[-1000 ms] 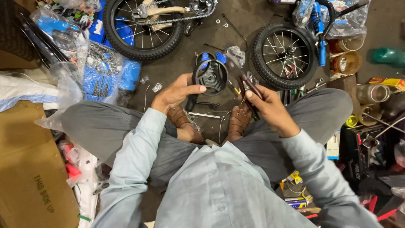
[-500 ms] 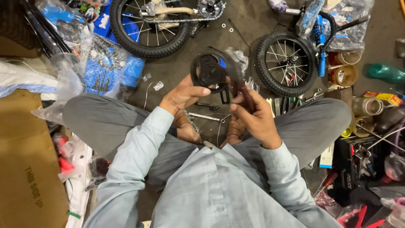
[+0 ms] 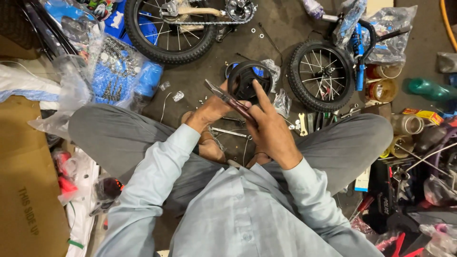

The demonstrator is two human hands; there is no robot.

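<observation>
I sit cross-legged on the floor with both hands raised over my lap. My left hand (image 3: 212,112) grips the rim of a small black training wheel (image 3: 243,76) with a blue hub showing behind it. My right hand (image 3: 271,128) is closed around the red handles of pliers (image 3: 223,96), whose jaws point up and to the left across my left hand. My right index finger stretches up and rests on the small wheel's face. Both hands touch each other around the tool.
A bicycle rear wheel with chain (image 3: 166,28) lies at the top. A smaller spoked wheel (image 3: 321,74) lies on the right. Plastic bags of blue parts (image 3: 114,71) and a cardboard box (image 3: 24,190) are at the left. Jars (image 3: 404,123), a wrench (image 3: 302,124) and tools crowd the right.
My hands came together and rose with the small wheel. The pliers swung from the right side across to point up-left. My right index finger now lies on the wheel.
</observation>
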